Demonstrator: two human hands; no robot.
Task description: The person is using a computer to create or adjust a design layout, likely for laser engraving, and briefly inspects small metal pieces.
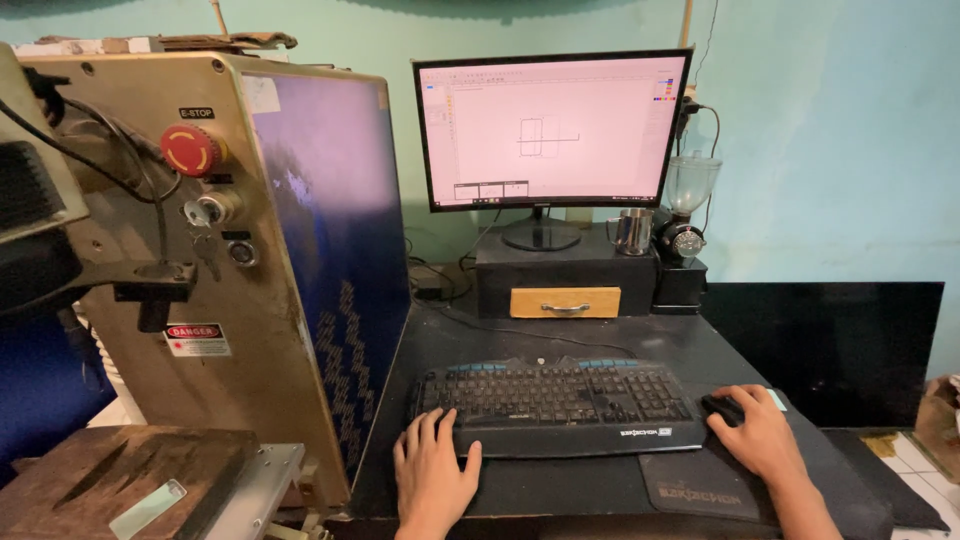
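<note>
Two hands: left hand (432,470) on keyboard (556,402), right hand (765,432) on mouse (722,407).

A curved monitor (552,128) stands on a black box with a wooden drawer (565,302), beside a steel cup (632,231), a grinder (687,215) and a beige machine (215,260).

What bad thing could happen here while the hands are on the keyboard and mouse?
The metal cup stands by the monitor, above the keyboard; tipped over, anything inside might run onto the keys. The left hand rests on the keyboard's edge and could press a wrong key. The right hand on the mouse could snag nearby cables.
</note>
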